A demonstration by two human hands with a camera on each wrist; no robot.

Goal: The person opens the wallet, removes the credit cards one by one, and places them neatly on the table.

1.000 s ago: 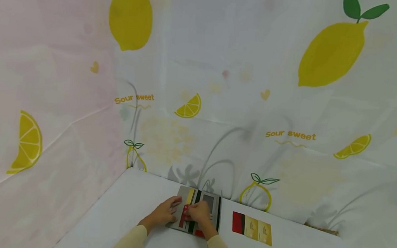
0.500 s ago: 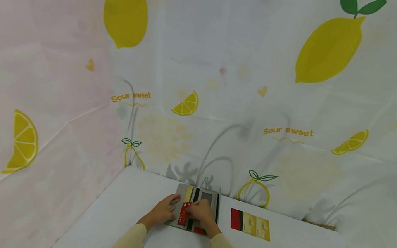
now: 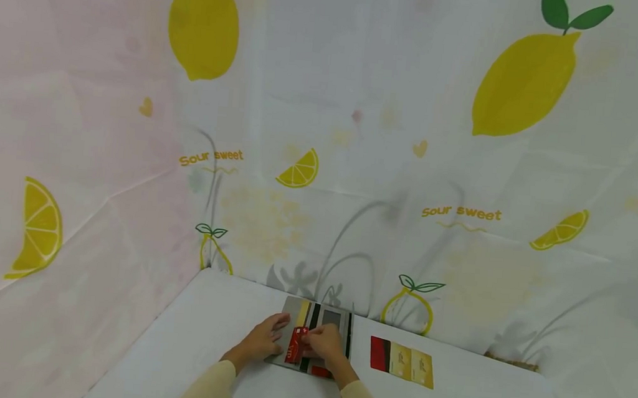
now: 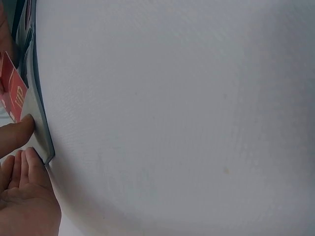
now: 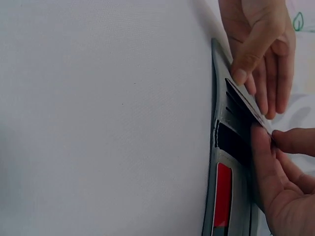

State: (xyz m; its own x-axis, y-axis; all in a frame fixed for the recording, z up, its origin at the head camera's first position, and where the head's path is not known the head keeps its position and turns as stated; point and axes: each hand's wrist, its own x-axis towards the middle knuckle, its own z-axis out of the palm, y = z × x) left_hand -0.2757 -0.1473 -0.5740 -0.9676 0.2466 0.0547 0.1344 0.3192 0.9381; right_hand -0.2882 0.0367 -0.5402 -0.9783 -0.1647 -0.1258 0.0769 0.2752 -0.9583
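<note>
Head view showed the right hand pinching a red card over the open grey card holder, which lay flat on the white bench close to the person. The left hand lay with straight fingers pressing the holder's left part down. In the right wrist view the card stood edge-on above the dark slots, the thumb and fingers closed on its near end. The likeliest trouble, I judged, was the card's corner catching on a slot lip and bowing, or slipping out of that thin pinch; if the left hand eased off, the holder could slide or fold up under the push.

To the right of the holder, apart from it, lay a row of three more cards, one red and black, two gold. The bench was plain white and slightly textured. A curtain printed with lemons, lemon slices and the words "Sour sweet" enclosed it behind and on the left.
</note>
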